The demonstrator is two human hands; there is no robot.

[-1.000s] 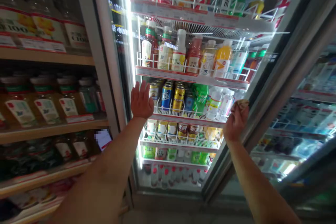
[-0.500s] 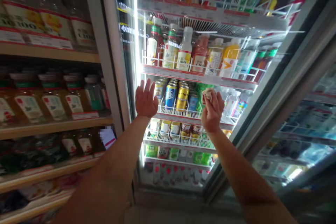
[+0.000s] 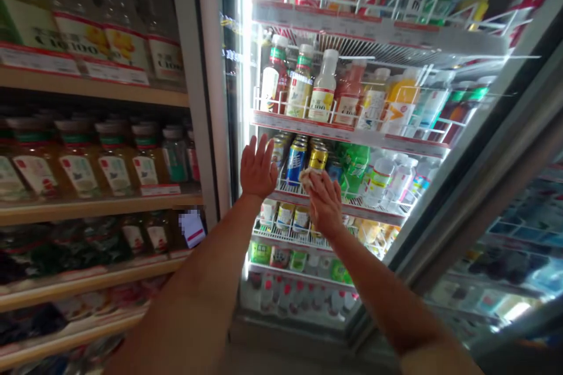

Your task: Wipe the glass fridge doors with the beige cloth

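My right hand (image 3: 326, 202) has a crumpled pale cloth (image 3: 311, 179) bunched under its fingers. It is in front of the glass door (image 3: 303, 296) of a lit drinks cooler, seemingly pressed to the pane. Behind the cloth shows a gold can (image 3: 318, 156), partly covered. With fingers stretched upward, my left hand (image 3: 258, 169) appears to lie flat on the same glass, near the door's left side and holding nothing. A blue can (image 3: 296, 162) stands between the two hands, inside the cooler. Part of the lower can row is hidden by my right hand.
Juice bottles (image 3: 322, 87) and a green bottle (image 3: 355, 161) stand on wire-fronted shelves in the cooler. To the left, wooden shelves (image 3: 101, 208) carry more bottles. A metal door frame (image 3: 422, 258) slants along the right, with another cooler beyond it.
My right hand has moved left and slightly down with the cloth, from near the green bottle to the gold can. My left hand keeps its place on the glass; the whole view has shifted a little.
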